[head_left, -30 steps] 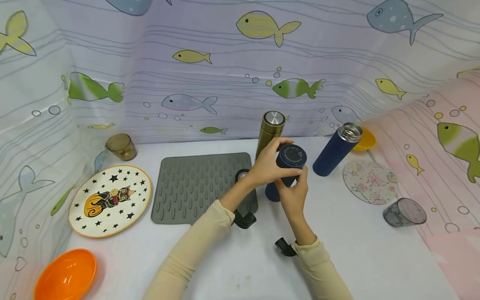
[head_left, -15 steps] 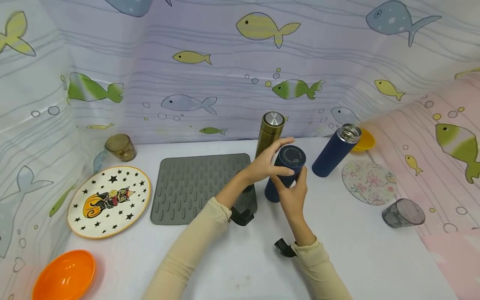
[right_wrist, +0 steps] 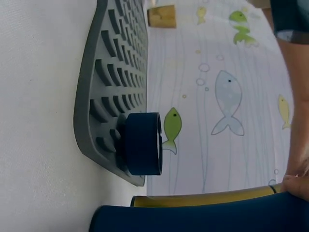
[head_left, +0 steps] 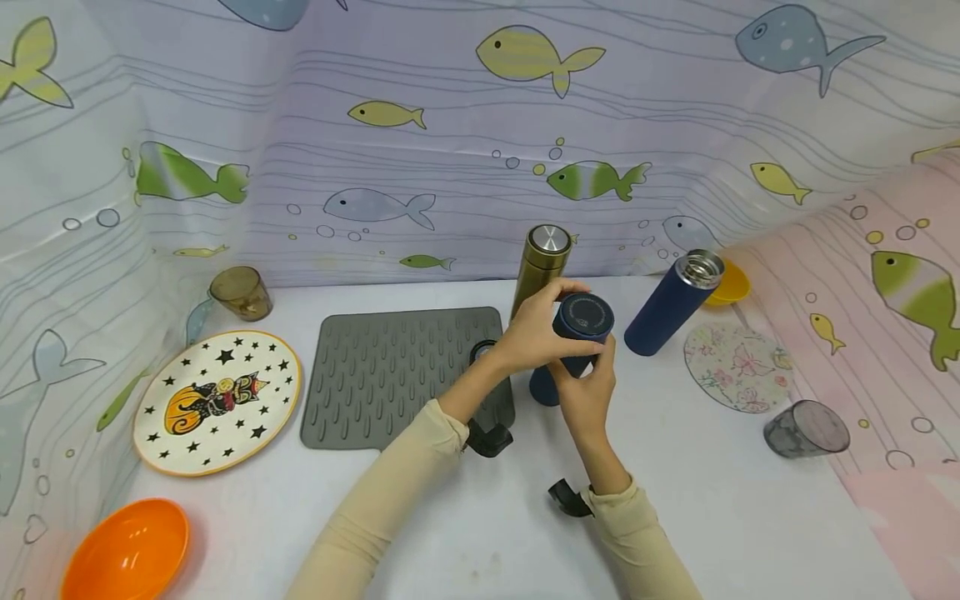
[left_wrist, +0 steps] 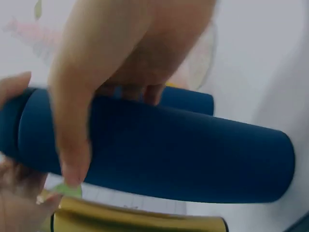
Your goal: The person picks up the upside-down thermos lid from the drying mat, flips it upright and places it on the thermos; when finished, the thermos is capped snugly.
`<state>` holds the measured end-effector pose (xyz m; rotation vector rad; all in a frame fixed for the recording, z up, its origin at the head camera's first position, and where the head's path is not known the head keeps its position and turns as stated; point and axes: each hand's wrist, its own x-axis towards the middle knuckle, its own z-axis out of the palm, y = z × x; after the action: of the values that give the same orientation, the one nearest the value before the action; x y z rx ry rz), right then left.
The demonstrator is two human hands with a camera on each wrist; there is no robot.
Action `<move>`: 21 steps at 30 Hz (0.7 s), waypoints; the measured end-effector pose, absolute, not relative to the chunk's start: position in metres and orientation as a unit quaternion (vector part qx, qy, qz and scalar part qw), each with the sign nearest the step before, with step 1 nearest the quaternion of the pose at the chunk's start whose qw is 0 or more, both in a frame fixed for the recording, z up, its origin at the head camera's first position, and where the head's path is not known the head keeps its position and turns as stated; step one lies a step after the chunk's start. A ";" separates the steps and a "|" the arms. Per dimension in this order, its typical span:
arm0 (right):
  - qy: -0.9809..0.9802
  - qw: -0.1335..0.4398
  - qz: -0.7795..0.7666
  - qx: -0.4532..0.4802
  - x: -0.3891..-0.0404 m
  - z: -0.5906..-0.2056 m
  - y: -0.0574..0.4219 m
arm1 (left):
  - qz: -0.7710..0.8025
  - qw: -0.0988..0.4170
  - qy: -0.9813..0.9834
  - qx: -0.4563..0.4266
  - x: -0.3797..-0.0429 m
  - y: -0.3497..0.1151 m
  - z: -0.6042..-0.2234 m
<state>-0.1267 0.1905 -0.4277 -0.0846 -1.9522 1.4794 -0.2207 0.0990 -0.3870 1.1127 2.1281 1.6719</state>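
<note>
A dark blue thermos (head_left: 545, 388) stands upright in front of me, its dark cap (head_left: 587, 315) at the top. My left hand (head_left: 531, 335) holds the cap, with thumb and fingers on opposite sides. Just below, my right hand (head_left: 589, 398) grips the upper body; its thumb (left_wrist: 73, 150) lies across the thermos in the left wrist view. A loose blue lid (right_wrist: 143, 144) rests on the grey ridged mat (head_left: 397, 375), partly hidden behind my left forearm in the head view. A gold thermos (head_left: 542, 262) is right behind my left hand.
An uncapped blue thermos (head_left: 670, 308) stands to the right, near a yellow bowl (head_left: 731, 285), a floral round board (head_left: 738, 367) and a grey cup (head_left: 807, 428). On the left are a brown cup (head_left: 242, 293), a cat plate (head_left: 217, 404) and an orange bowl (head_left: 127, 550).
My left hand turns about the cap: half a second ago it was rotated back, its wrist farther left; now the wrist is again farther right. The right hand keeps its grip.
</note>
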 end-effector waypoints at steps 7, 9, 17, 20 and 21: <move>-0.751 0.336 0.568 -0.015 -0.125 -0.426 0.189 | 0.636 0.220 0.626 0.396 -0.229 0.092 -0.385; -0.748 0.335 0.573 -0.021 -0.125 -0.425 0.190 | 0.601 0.185 0.671 0.393 -0.223 0.096 -0.384; -0.760 0.332 0.558 -0.033 -0.121 -0.424 0.193 | 0.579 0.140 0.693 0.407 -0.224 0.101 -0.386; -0.767 0.328 0.551 -0.018 -0.119 -0.424 0.194 | 0.610 0.232 0.613 0.446 -0.236 0.093 -0.385; -0.770 0.327 0.548 -0.012 -0.119 -0.424 0.194 | 0.612 0.256 0.592 0.457 -0.239 0.091 -0.385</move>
<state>-0.1188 0.1941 -0.4239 -0.0326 -2.0181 1.4346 -0.2390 0.0911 -0.3845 1.2403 1.6077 1.6626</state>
